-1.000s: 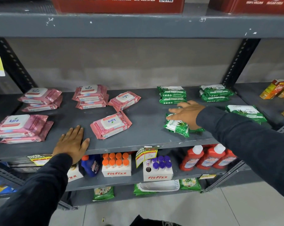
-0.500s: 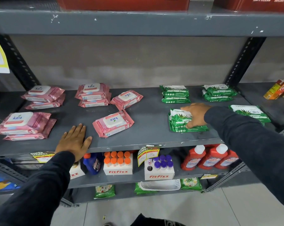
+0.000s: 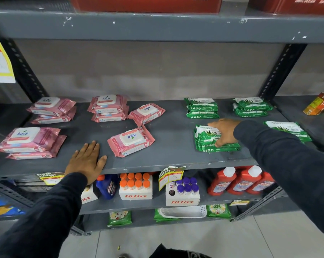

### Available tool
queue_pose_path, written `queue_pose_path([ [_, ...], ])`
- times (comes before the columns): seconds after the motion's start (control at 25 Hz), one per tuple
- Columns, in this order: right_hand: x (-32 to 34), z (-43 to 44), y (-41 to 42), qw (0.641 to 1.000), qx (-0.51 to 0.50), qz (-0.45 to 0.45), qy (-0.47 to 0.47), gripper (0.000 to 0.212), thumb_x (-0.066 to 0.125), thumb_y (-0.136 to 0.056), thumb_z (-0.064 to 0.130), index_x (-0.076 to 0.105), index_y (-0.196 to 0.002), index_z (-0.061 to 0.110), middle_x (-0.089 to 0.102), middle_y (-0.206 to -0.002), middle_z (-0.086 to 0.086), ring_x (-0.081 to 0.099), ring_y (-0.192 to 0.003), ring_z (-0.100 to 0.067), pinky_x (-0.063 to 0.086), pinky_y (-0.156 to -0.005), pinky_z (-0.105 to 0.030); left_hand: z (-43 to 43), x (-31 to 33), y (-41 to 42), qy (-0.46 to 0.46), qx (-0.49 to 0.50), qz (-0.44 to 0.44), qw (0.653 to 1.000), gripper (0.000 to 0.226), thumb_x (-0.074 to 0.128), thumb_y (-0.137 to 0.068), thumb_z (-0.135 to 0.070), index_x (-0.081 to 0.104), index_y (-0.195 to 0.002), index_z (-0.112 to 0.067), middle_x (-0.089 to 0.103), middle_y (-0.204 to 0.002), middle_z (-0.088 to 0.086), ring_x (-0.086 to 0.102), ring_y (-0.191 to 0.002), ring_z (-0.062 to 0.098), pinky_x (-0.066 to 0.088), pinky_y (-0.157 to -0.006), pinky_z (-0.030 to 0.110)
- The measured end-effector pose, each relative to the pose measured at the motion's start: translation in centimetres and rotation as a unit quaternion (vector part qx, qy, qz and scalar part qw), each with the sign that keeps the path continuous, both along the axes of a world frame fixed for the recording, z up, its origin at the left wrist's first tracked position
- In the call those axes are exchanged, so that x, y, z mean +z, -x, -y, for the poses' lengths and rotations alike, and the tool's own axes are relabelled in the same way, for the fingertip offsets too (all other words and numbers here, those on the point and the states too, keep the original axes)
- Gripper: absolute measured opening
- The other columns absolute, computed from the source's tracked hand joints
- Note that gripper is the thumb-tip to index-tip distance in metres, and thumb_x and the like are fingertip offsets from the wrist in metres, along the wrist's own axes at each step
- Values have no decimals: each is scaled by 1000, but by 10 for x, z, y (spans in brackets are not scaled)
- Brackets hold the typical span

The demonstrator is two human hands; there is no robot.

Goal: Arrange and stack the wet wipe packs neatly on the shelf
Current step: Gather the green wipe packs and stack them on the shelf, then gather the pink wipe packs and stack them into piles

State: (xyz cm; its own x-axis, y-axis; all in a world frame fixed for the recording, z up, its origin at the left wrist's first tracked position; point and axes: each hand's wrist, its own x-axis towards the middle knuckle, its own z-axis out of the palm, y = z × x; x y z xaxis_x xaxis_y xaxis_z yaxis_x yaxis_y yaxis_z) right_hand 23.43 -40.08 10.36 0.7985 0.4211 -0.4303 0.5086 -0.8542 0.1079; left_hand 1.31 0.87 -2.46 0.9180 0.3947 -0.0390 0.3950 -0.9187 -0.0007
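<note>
Your right hand [image 3: 224, 132] lies spread on the near ORIGAMI stack [image 3: 207, 140]; left hand [image 3: 86, 161] flat at the shelf [image 3: 176, 138] edge, beside a Kara pack [image 3: 131, 142].

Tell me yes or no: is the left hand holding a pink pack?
No, the left hand lies flat and empty on the shelf, apart from the nearest pink pack.

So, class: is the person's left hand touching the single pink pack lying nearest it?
Apart. The head view shows bare grey shelf between the left hand and the pink pack.
</note>
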Motion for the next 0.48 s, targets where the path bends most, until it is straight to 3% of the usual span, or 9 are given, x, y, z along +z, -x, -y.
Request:
queue_pose_path([
  [0.2, 14, -24, 3, 1000, -2, -22, -11, 100, 70, -79, 29, 3, -153, 24, 11, -162, -4, 20, -146, -25, 30, -115, -37, 1, 0, 0, 10, -1, 2, 1000, 70, 12, -94, -54, 10, -150, -13, 6, -160, 4, 6, -147, 22, 9, -119, 41],
  [0.48, 13, -124, 24, 977, 182, 61, -92, 81, 65, -80, 28, 25, -149, 19, 38, -150, -10, 40, -134, -30, 42, -105, -43, 8, 2, 6, 36, 12, 25, 999, 80, 5, -85, -57, 15, -149, -9, 11, -160, 6, 8, -146, 22, 7, -118, 38],
])
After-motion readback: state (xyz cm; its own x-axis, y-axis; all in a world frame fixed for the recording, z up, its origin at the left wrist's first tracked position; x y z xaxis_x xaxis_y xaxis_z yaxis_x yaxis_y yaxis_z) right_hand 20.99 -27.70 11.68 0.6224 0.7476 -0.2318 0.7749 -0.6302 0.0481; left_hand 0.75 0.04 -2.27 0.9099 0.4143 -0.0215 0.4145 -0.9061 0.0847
